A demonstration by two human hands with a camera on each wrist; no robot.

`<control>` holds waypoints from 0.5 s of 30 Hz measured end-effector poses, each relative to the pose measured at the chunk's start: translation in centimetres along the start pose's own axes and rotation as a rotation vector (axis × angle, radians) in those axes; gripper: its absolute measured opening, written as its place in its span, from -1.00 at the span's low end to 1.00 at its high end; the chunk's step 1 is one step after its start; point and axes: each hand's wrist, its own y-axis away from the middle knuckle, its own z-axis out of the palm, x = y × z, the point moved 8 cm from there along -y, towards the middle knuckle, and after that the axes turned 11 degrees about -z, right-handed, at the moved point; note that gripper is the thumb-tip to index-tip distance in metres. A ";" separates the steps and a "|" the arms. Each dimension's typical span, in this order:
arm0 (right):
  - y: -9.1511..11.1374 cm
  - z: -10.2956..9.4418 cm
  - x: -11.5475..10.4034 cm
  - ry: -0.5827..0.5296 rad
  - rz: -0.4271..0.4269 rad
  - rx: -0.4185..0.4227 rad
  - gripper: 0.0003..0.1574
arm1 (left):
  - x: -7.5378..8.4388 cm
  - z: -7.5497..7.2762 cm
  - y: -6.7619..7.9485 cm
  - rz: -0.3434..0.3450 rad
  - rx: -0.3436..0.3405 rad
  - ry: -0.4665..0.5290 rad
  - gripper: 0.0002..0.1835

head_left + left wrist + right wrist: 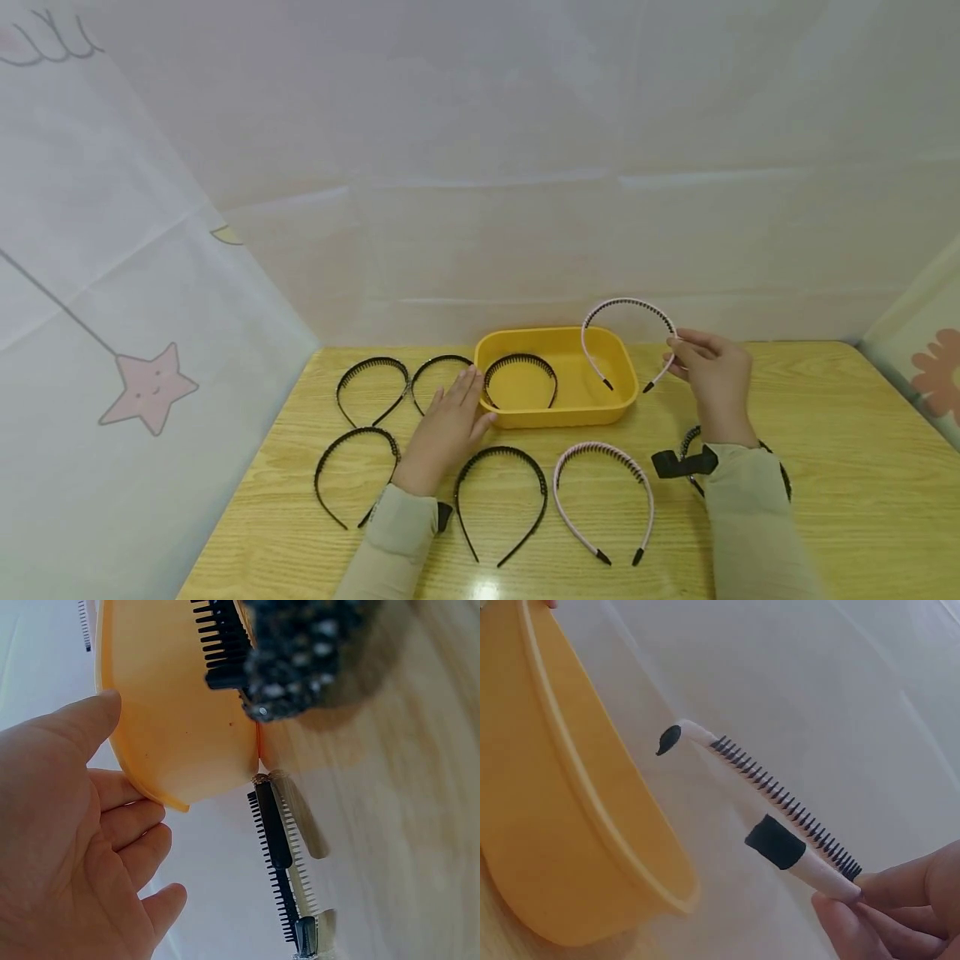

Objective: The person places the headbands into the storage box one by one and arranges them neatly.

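One yellow tray [558, 419], black headband [522, 357] inside

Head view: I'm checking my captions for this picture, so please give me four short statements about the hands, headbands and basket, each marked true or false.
1. The right hand holds a pink headband. True.
2. Three headbands are inside the basket. False: one black headband is in the yellow basket.
3. The left hand touches the basket. True.
4. Both pink headbands are held. False: the second pink headband lies on the table.
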 end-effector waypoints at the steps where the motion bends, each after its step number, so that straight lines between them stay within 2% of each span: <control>1: 0.1 0.2 0.0 -0.006 -0.010 0.001 -0.53 | 0.0 0.0 0.0 0.000 0.000 0.000 -0.21; 6: 0.3 1.7 0.4 0.013 -0.065 0.002 -0.57 | 0.0 0.0 0.0 0.001 0.001 0.001 -0.21; 11: 0.5 2.8 0.8 0.123 -0.172 -0.007 -0.62 | 0.1 -0.2 0.0 -0.002 0.001 0.002 -0.21; 15: 0.8 3.7 1.4 0.172 -0.220 -0.026 -0.67 | 0.2 -0.2 0.0 -0.003 0.001 -0.001 -0.21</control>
